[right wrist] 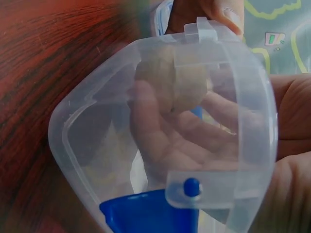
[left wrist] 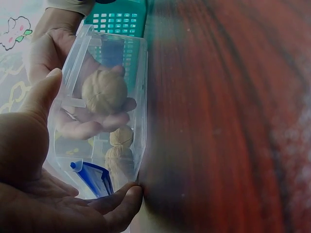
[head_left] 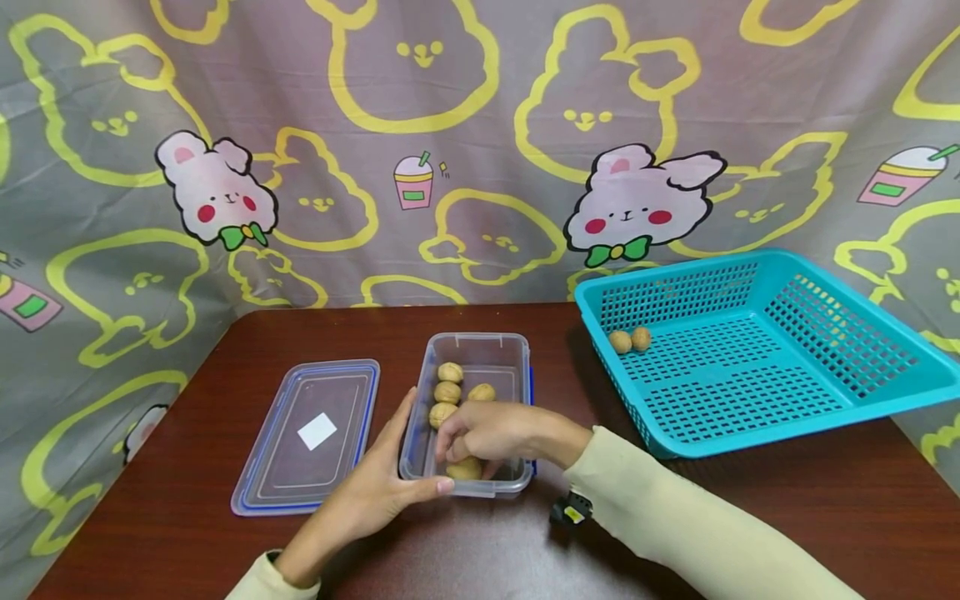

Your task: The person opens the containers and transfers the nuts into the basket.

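A clear plastic food container [head_left: 504, 360] with blue side clips stands on the table, several walnuts [head_left: 447, 392] lined up mostly along its left side. My left hand [head_left: 378, 487] grips its near-left corner, thumb on the front rim and fingers along the left wall. Reaching in from the right, my right hand [head_left: 498, 429] holds a walnut [left wrist: 104, 92] in curled fingers near the container's front end. Through the transparent wall, the right wrist view shows those fingers around the walnut [right wrist: 170, 80]. Part of the row is hidden behind the right hand.
The container's lid [head_left: 307, 467], blue-edged with a white label [head_left: 317, 431], lies flat on the left. At the right stands a turquoise perforated basket [head_left: 757, 425] with two walnuts [head_left: 630, 340] at its left side. A patterned curtain [head_left: 480, 150] hangs behind the table [head_left: 315, 333].
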`<state>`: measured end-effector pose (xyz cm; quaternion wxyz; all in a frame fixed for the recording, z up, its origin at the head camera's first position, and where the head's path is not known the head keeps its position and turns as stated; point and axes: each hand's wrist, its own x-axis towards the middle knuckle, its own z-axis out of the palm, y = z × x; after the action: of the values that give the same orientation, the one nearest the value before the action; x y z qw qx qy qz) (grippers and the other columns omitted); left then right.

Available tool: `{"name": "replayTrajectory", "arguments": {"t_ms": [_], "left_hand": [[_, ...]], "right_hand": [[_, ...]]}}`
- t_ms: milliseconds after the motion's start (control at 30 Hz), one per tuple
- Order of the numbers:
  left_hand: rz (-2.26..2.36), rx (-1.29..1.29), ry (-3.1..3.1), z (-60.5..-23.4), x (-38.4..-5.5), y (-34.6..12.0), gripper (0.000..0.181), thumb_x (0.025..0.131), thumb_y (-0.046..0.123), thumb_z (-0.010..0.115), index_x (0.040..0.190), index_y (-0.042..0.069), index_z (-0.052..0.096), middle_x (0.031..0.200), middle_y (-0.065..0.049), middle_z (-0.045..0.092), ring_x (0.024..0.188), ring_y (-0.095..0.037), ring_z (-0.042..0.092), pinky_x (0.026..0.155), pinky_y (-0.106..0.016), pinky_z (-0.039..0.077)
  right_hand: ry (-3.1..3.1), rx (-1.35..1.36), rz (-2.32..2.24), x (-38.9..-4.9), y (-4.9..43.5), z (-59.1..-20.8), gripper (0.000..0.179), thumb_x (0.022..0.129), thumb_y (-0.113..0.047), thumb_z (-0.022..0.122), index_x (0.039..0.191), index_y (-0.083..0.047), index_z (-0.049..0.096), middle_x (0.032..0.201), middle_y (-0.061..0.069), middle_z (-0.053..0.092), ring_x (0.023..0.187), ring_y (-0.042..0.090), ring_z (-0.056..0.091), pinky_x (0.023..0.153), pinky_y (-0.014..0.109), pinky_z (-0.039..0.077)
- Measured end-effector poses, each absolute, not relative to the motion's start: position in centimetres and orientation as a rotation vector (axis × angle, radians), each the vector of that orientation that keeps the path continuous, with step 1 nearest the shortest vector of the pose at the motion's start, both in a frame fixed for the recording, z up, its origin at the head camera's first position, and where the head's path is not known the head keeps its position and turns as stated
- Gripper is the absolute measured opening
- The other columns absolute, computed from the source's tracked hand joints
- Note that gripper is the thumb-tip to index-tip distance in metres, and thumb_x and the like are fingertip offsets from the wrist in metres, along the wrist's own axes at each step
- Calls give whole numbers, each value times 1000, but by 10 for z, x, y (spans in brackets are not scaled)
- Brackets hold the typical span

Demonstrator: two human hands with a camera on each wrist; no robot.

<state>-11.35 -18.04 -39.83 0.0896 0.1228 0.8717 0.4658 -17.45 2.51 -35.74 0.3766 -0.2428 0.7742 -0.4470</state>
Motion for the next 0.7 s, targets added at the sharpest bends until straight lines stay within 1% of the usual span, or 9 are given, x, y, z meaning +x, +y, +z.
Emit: {"name": "replayTrajectory", "arguments": {"t_ms": [67, 233, 300, 367, 533, 700], "left_hand": [[1380, 369, 2598, -398, -113, -181, 124, 84, 39, 88, 170, 17, 1, 176, -20, 8, 158, -46, 18, 124, -71, 19], [1372, 360, 2590, -397, -112, -181, 123, 85, 40, 87, 170, 16, 1, 176, -18, 6, 160, -45, 16, 124, -71, 18], [1379, 353, 2581, -397, -112, -181, 122, 86, 39, 87, 170, 16, 2, 177, -18, 6, 160, -44, 15, 125, -70, 17], [1384, 355, 2577, -398, -112, -181, 123, 85, 39, 87, 170, 16, 2, 177, -18, 6, 160, -44, 14, 125, -71, 17], [1395, 366, 2576, -398, -114, -181, 123, 85, 37, 88, 170, 17, 1, 176, -21, 8, 159, -46, 17, 124, -72, 18], [1376, 348, 2584, -396, -114, -181, 123, 85, 39, 88, 170, 17, 1, 175, -21, 9, 159, -47, 17, 123, -72, 19]], "right_hand": [[1930, -619, -1169, -176, 26, -358, 17, 95, 3, 60, 105, 6, 73, 89, 1, 63, 74, 12, 57, 62, 29, 57], [1822, -607, -1210, -181, 28, -359, 24, 91, 6, 63, 113, 10, 72, 80, -3, 65, 70, 8, 60, 66, 25, 59], [1793, -602, -1226, -181, 29, -359, 27, 90, 9, 64, 116, 12, 71, 79, -3, 67, 70, 7, 61, 67, 24, 59], [1767, -599, -1241, -182, 30, -360, 30, 90, 10, 64, 118, 13, 70, 82, -2, 69, 71, 7, 64, 68, 24, 59], [1745, -616, -1300, -184, 32, -357, 32, 89, 12, 64, 120, 14, 69, 84, -1, 69, 76, 8, 65, 74, 29, 63], [1744, -650, -1351, -186, 37, -347, 35, 89, 10, 61, 124, 14, 67, 84, -3, 67, 78, 7, 63, 77, 31, 63]]}}
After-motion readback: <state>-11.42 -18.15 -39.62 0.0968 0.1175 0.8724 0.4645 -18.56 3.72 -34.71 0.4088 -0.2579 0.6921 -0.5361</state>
